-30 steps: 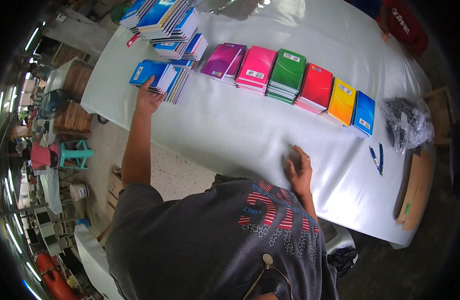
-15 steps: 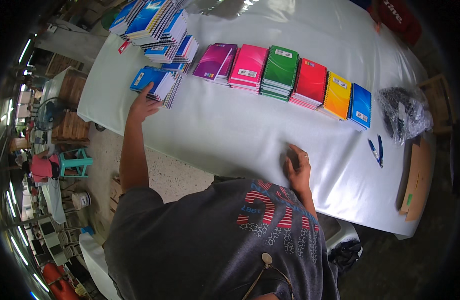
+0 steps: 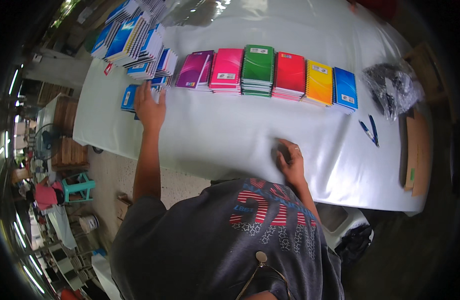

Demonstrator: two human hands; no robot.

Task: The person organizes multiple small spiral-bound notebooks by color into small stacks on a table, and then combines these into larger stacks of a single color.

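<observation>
My left hand point(image 3: 150, 107) reaches over a low stack of blue spiral notebooks point(image 3: 128, 98) at the table's left. Its fingers are stretched out along the stack's right side and hide part of it; I see nothing gripped. Behind rise taller piles of blue spiral notebooks point(image 3: 125, 38). To their right runs a row of stacks: purple notebooks point(image 3: 191, 71), pink notebooks point(image 3: 226, 65), green notebooks point(image 3: 258, 66), red notebooks point(image 3: 290, 72), yellow notebooks point(image 3: 319, 81) and blue notebooks point(image 3: 345, 86). My right hand point(image 3: 291, 161) rests near the front edge, loosely bent, thumb and forefinger apart, holding nothing.
White sheeting covers the table point(image 3: 220, 130). Two pen-like blue tools point(image 3: 369, 132) lie at the right, near a clear plastic bag with dark contents point(image 3: 392, 90) and a cardboard piece point(image 3: 416, 155). A green stool point(image 3: 79, 186) and a fan point(image 3: 49, 137) stand off to the left.
My left hand has moved from the low stack's near edge to farther over its right side, covering more of it. My right hand stays nearly in place. The whole view has shifted slightly.
</observation>
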